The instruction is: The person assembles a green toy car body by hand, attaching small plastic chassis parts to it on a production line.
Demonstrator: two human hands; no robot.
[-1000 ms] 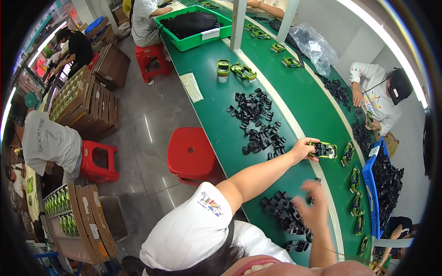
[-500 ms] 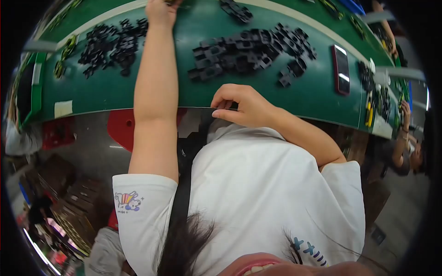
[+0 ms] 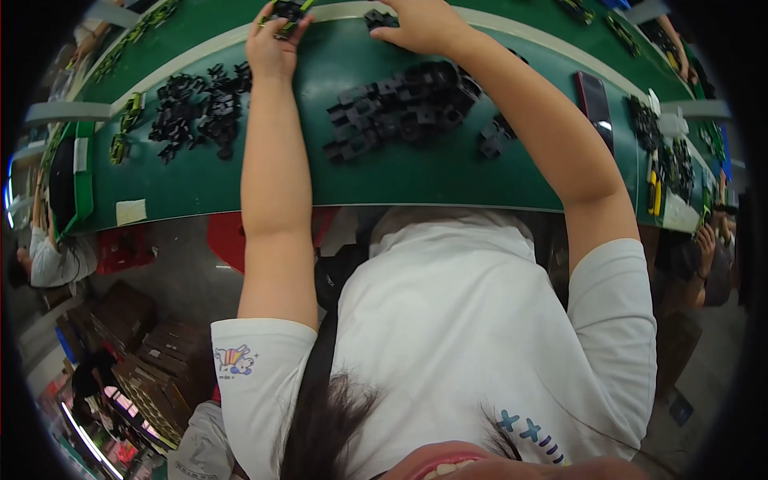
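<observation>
My left hand is stretched out at the top edge, its fingers closed round a black and yellow-green plastic part. My right hand reaches across to the far side, its thumb and fingers curled round a black plastic piece; the top edge cuts off some of its fingers. Below that hand lies a large heap of black square-holed plastic pieces, partly covered by my right forearm. Left of my left forearm is a second heap of smaller black pieces.
The green tabletop bears a phone on the right and yellow-handled tools at its right end. Yellow-green parts lie left, near a green bin. People work at both sides.
My right hand has gone from the table's near edge to the black pieces at the far side. The part in my left hand now shows more fully. The whole view has shifted slightly.
</observation>
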